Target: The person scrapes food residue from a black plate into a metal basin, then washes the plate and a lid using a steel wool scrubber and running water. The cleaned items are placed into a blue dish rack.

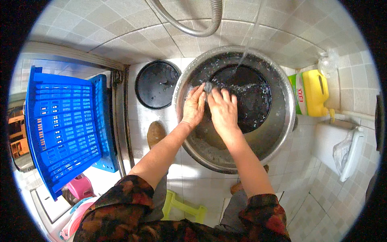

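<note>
A large round metal basin stands on the floor before me, holding water and a round black tray or pan. A thin stream of water falls into it from above. Over the basin's left part, my left hand has its fingers close around a small grey, blurred thing, which looks like a scrubber. My right hand is just beside it, palm down over the black item's left edge, fingers slightly spread; whether it touches the grey thing cannot be told. Another round black tray lies on the floor left of the basin.
A blue plastic basket stands at the left beside a metal frame. On the right are a yellow jug and a white bin. A metal hose hangs by the tiled wall. A green stool is beneath me.
</note>
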Action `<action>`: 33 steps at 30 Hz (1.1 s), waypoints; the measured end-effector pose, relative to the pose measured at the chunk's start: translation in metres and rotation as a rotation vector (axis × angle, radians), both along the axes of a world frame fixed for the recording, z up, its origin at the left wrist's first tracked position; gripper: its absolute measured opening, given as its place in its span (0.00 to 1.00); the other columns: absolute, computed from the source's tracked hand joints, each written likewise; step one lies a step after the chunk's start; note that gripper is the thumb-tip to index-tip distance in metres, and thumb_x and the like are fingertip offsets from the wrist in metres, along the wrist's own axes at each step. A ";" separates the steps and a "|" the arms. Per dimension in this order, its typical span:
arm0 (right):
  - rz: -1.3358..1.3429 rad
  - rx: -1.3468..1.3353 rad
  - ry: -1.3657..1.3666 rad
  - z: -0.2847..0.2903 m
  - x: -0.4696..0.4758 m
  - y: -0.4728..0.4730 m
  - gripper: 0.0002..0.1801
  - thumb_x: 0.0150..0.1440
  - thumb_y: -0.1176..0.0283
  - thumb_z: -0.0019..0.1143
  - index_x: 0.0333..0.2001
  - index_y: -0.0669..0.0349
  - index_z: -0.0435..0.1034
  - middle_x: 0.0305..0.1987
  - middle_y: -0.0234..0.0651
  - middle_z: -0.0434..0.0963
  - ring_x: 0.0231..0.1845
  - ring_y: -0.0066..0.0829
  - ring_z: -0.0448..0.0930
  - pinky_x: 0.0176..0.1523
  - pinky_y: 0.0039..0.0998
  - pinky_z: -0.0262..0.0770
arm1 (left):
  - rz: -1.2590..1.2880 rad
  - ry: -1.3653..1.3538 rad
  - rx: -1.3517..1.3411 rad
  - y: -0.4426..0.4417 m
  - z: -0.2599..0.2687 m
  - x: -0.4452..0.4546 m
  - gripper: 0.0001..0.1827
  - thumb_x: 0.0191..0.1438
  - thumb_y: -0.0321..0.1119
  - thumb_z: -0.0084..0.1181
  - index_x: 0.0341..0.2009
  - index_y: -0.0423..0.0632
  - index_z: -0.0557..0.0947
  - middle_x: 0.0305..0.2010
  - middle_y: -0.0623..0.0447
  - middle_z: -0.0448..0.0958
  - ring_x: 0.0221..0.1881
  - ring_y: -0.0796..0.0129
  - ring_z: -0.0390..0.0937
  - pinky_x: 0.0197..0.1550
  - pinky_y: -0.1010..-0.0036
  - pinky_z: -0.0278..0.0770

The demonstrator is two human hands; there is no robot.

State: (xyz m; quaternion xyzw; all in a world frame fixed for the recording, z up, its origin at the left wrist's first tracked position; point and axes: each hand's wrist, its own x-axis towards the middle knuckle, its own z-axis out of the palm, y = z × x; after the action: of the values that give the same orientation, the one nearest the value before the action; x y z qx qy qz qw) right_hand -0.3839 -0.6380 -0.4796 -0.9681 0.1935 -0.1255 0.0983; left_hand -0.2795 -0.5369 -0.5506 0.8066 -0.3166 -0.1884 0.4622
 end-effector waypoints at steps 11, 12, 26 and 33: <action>0.016 -0.148 0.093 0.008 -0.126 -0.004 0.16 0.56 0.70 0.52 0.47 0.60 0.77 0.57 0.39 0.77 0.58 0.43 0.74 0.55 0.51 0.68 | -0.089 -0.288 0.100 -0.010 0.040 0.005 0.35 0.55 0.26 0.55 0.69 0.54 0.67 0.63 0.37 0.69 0.60 0.40 0.71 0.62 0.56 0.71; -0.025 -0.196 0.126 0.009 -0.123 -0.015 0.16 0.56 0.70 0.52 0.48 0.60 0.77 0.58 0.39 0.77 0.59 0.42 0.74 0.56 0.50 0.67 | -0.085 -0.283 0.090 -0.012 0.038 0.002 0.35 0.55 0.26 0.55 0.69 0.53 0.67 0.63 0.37 0.70 0.60 0.40 0.71 0.62 0.56 0.71; -0.144 -0.291 0.164 0.001 -0.125 -0.016 0.15 0.53 0.73 0.54 0.45 0.62 0.78 0.56 0.43 0.78 0.47 0.35 0.75 0.43 0.38 0.69 | -0.073 -0.288 0.136 -0.009 0.024 -0.003 0.35 0.56 0.28 0.54 0.69 0.43 0.63 0.54 0.35 0.77 0.50 0.43 0.79 0.52 0.55 0.75; -0.046 -0.178 0.066 -0.009 -0.042 0.009 0.13 0.58 0.70 0.52 0.43 0.63 0.78 0.57 0.42 0.77 0.49 0.33 0.74 0.46 0.37 0.67 | -0.080 -0.227 0.176 -0.016 0.027 -0.009 0.33 0.57 0.29 0.52 0.68 0.43 0.64 0.54 0.33 0.77 0.50 0.42 0.78 0.52 0.55 0.76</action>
State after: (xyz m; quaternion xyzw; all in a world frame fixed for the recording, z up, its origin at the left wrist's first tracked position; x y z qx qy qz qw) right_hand -0.4256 -0.6289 -0.4883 -0.9719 0.2067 -0.1127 0.0026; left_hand -0.2885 -0.5527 -0.5236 0.8469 -0.3809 -0.1413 0.3431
